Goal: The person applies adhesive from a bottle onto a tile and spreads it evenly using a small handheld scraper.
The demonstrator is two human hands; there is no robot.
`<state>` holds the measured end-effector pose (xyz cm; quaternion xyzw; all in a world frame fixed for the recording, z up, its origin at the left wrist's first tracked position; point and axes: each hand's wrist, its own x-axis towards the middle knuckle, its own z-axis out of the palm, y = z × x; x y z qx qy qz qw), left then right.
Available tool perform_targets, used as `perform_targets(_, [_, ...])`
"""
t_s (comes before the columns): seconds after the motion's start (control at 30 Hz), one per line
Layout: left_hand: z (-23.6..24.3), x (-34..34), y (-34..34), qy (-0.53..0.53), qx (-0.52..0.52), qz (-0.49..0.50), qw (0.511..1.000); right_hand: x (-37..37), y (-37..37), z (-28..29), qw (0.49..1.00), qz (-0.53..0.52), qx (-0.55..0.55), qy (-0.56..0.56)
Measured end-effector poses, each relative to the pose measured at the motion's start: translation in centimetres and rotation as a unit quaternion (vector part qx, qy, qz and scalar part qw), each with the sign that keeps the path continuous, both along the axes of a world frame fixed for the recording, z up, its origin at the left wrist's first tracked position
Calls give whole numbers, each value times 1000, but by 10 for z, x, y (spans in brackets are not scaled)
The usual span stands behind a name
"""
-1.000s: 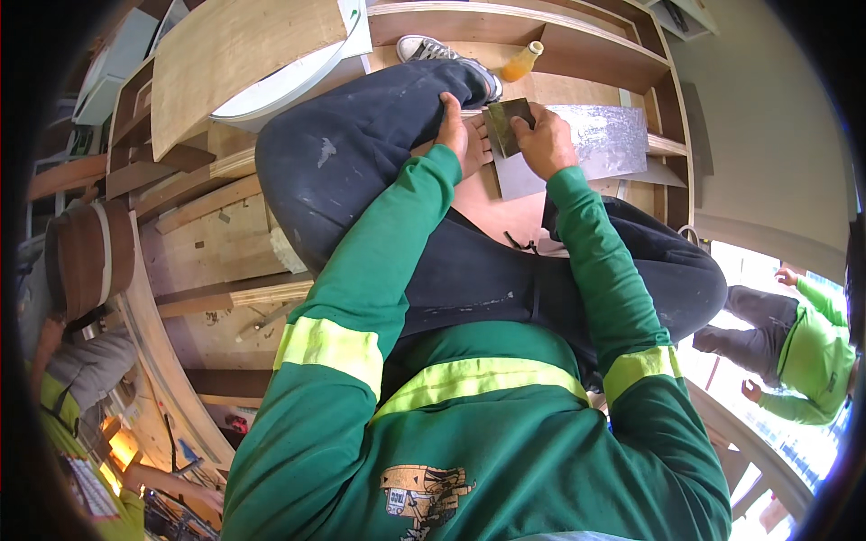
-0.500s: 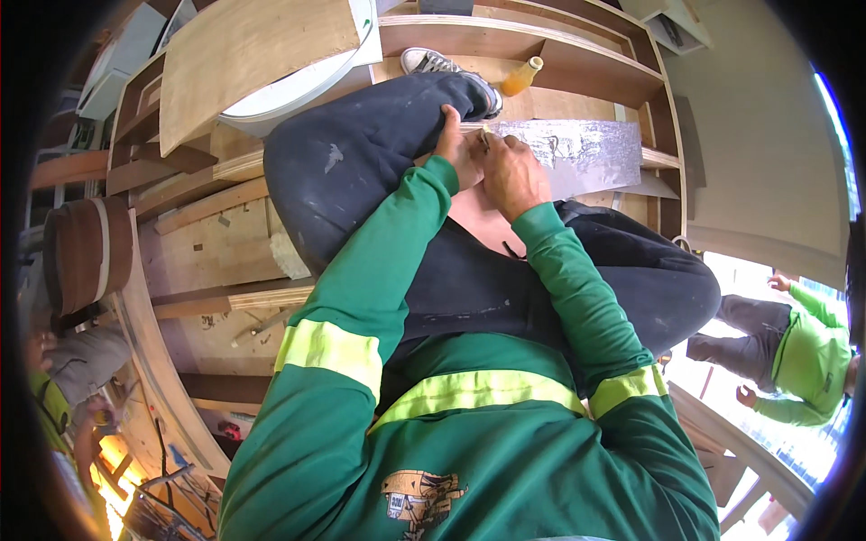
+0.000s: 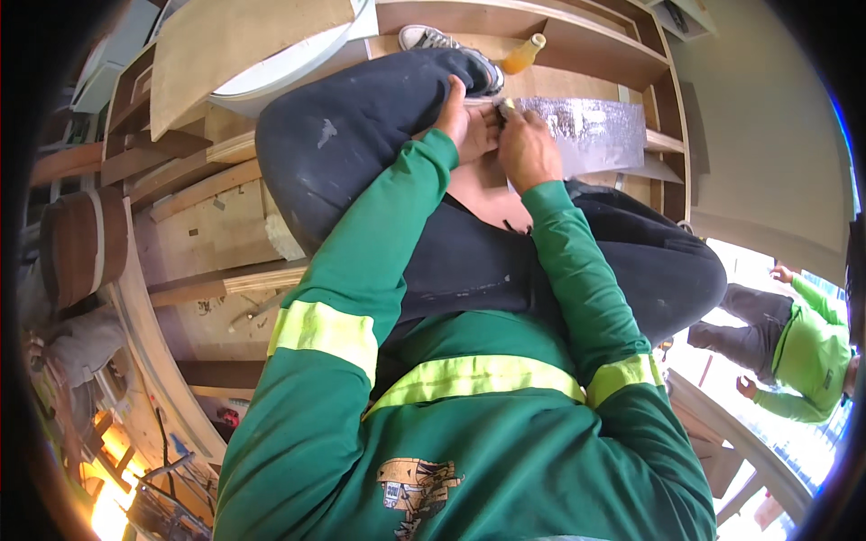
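Note:
My left hand [image 3: 466, 129] is palm up above my lap, with thumb raised and fingers stretched out. Close beside it, my right hand [image 3: 530, 151] is closed round a small object [image 3: 507, 105] with a pale yellowish end; its kind does not show. Just right of that hand lies a shiny silver-grey sheet [image 3: 600, 133], its left part covered by the hand. A pinkish-tan piece [image 3: 487, 200] of sheet material rests in my lap below both hands.
A small clear bottle [image 3: 523, 56] with yellow-orange liquid stands beyond my shoe. Around me runs a wooden frame [image 3: 577, 45] with curved compartments. A plywood panel [image 3: 244, 54] lies at the far left. Someone in a bright green top [image 3: 812, 352] is at the right.
My right hand has moved slightly right and apart from my left hand. My left fingers have stretched out, and the small object's pale end shows more.

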<state>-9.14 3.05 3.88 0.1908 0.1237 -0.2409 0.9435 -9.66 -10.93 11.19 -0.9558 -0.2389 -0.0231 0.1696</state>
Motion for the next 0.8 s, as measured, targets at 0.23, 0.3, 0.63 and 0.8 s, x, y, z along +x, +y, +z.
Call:
perform_targets(0.23, [-49, 5, 11, -62, -105, -35, 992, 14, -21, 4, 995, -31, 94, 1])
perform_targets(0.3, [-14, -2, 1, 82, 70, 19, 994, 49, -70, 13, 977, -135, 130, 106])
perform_targets(0.63, [-22, 3, -1, 85, 111, 47, 989, 113, -166, -49, 778, -363, 321, 401])
perform_targets(0.8, [-45, 7, 2, 85, 26, 134, 987, 115, -135, -54, 796, -348, 292, 400])
